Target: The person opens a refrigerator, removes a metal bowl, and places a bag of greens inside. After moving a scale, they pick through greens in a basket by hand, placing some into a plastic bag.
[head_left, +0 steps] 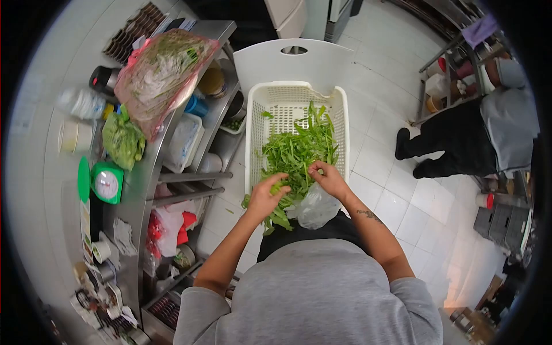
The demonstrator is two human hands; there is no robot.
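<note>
Long-leaved leafy greens (299, 144) lie heaped in a white perforated basket (343, 126) in front of me. My left hand (265, 198) is at the near left of the heap, its fingers curled round a bunch of the greens, with leaves hanging below it. To its right, my right hand (329, 179) pinches at a stem, thumb and fingertips together. A clear plastic bag (318, 207) sits by my lap, just under the right hand. Part of the near basket rim is hidden by my hands and the bag.
Along the left runs a steel table (150, 167) with a bag of greens (164, 75), a bagged leafy vegetable (122, 140) and a green scale (107, 183). A white chair back (256, 60) stands behind the basket. Another person (460, 138) stands at the right near shelves.
</note>
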